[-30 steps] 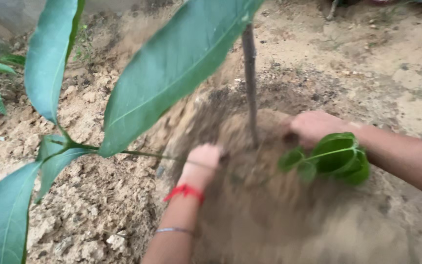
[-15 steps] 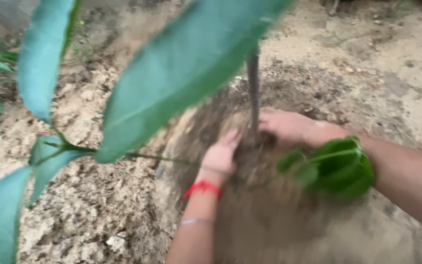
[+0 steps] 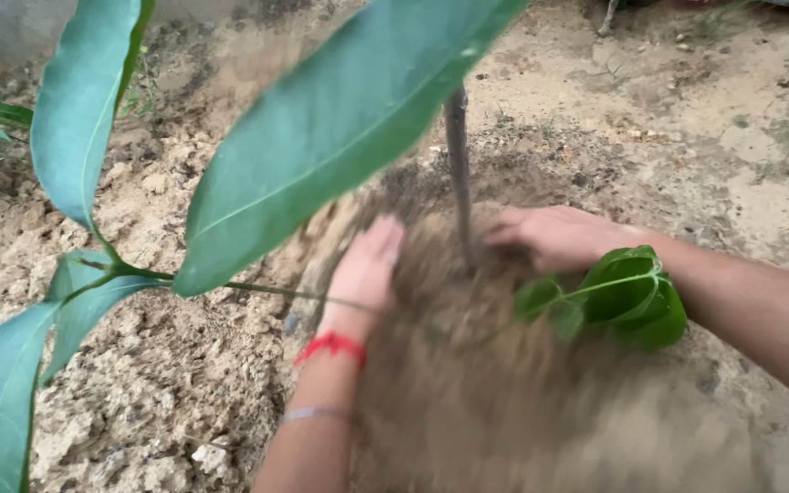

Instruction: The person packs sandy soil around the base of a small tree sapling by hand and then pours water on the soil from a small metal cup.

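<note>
Soil mound (image 3: 504,393): brown loose earth heaped round the sapling's foot, filling the frame from centre to 5 o'clock; blurred, so its texture is unclear.
Sapling stem (image 3: 457,164): thin, upright, rising from the mound's top toward 12 o'clock. Pressing evenly on both sides would likely keep it straight.
Large leaves (image 3: 321,137): near the camera, from 12 to 8 o'clock.
Right hand (image 3: 559,236): flat, palm down, grasping nothing, at 3 o'clock of the stem.
Left hand (image 3: 367,265): flat, fingers extended, pressing soil at 9 o'clock of the stem.
Red wristband (image 3: 332,345): on the left wrist.
</note>
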